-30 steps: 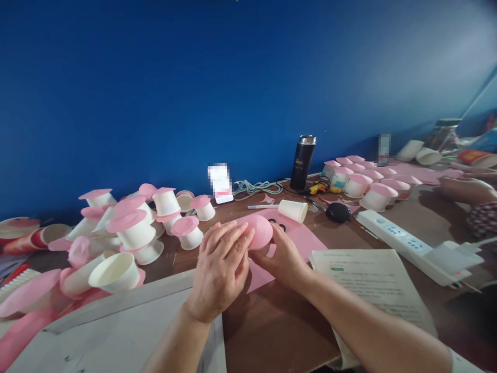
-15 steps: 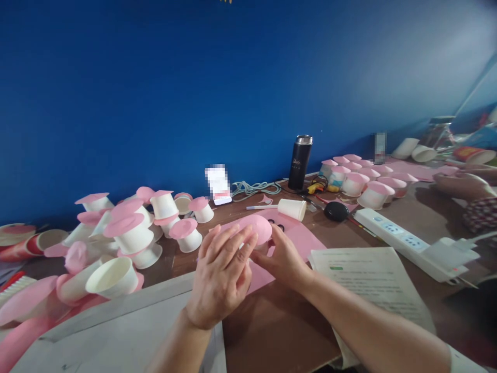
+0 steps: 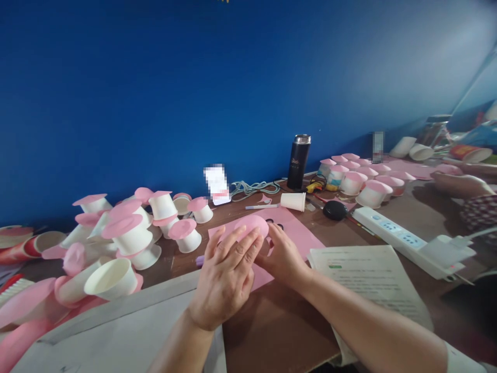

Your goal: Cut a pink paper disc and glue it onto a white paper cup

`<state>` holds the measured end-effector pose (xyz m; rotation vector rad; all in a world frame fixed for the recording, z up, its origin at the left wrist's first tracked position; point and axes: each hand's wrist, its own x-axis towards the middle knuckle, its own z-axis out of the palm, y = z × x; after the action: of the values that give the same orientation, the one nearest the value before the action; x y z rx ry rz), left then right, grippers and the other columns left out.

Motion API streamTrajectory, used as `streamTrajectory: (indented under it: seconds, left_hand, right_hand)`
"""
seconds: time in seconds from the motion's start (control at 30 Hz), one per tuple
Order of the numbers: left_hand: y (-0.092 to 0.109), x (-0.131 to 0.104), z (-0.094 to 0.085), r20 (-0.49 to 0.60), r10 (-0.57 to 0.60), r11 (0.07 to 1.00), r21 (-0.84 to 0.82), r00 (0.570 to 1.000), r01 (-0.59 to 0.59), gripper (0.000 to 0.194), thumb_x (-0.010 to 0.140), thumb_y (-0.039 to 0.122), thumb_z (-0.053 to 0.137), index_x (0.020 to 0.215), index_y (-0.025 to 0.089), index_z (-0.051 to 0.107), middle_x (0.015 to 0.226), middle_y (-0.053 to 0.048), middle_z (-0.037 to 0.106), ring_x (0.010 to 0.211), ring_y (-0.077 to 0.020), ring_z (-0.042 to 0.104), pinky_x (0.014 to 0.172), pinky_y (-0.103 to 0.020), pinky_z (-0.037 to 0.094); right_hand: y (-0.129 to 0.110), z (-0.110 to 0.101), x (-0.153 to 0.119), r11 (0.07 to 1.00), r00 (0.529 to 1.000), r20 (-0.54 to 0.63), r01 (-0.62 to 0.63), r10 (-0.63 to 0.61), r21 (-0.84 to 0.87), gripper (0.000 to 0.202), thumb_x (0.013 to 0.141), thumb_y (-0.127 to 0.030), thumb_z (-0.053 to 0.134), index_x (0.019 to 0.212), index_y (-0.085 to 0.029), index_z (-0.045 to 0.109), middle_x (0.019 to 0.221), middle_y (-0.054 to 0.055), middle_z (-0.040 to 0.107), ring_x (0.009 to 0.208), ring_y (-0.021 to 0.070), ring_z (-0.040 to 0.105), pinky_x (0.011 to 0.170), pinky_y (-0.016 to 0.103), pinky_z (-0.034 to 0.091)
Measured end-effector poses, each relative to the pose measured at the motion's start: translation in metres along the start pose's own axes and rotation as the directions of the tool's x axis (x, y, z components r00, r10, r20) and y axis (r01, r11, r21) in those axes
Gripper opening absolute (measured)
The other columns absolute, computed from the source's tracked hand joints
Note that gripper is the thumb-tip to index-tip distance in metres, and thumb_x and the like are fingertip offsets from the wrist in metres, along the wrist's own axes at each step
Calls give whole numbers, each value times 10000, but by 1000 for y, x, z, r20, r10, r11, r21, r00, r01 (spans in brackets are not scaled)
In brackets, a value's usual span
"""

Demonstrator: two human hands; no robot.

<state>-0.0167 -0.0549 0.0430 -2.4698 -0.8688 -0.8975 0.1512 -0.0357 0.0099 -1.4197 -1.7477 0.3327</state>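
My left hand [image 3: 227, 274] lies flat, fingers spread, on a pink paper disc [image 3: 254, 226]. My right hand [image 3: 285, 256] curves round the underside of the disc at its right, thumb and fingers against something mostly hidden, perhaps a cup. Beneath both hands is a pink paper sheet [image 3: 303, 241], with the dark handles of scissors [image 3: 280, 226] showing behind the disc. A white paper cup [image 3: 293, 201] lies on its side beyond, with a pen [image 3: 262, 206] to its left.
Many cups with pink discs [image 3: 124, 226] crowd the left. More such cups [image 3: 373, 193] stand at the right, near a black bottle [image 3: 298, 161], power strip [image 3: 399, 241] and printed pages [image 3: 368, 280]. Another person's hand [image 3: 462, 185] is far right. A phone [image 3: 218, 185] leans on the wall.
The disc and my left hand have shifted slightly, and a purple object now shows left of my left hand. The view has moved a little. My right hand stays round the disc's underside.
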Motion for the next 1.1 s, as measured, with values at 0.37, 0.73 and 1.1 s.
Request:
streamTrajectory:
  seconds: [0.37, 0.73, 1.1]
  left_hand:
    - [-2, -2, 5, -19, -34, 999, -16, 999, 34, 661, 804, 91, 513, 1434, 204, 351, 1408, -41, 493, 1341, -272, 369, 1137, -530, 232]
    - [-2, -4, 7, -27, -58, 998, -21, 998, 57, 678, 796, 74, 510, 1437, 219, 344, 1418, -54, 482, 1342, -281, 367, 1127, -540, 246]
    - [-8, -6, 8, -341, -242, 970, -69, 908, 233, 720, 748, 3, 506, 1428, 184, 357, 1342, -129, 532, 1255, -276, 468, 1043, -492, 385]
  right_hand:
    - [2, 2, 0, 998, 1000, -21, 22, -23, -62, 330, 712, -385, 667, 941, -211, 505, 936, 66, 602, 825, 216, 573, 654, 323, 460]
    - [0, 0, 1, 1000, 1000, -19, -12, 12, 1, 289, 727, -370, 663, 913, -208, 512, 952, 72, 607, 820, 214, 581, 647, 319, 462]
    - [-4, -7, 0, 979, 995, -51, 95, -87, 181, 533, 715, -379, 724, 1172, -218, 503, 1099, 82, 616, 984, 252, 594, 830, 385, 489]
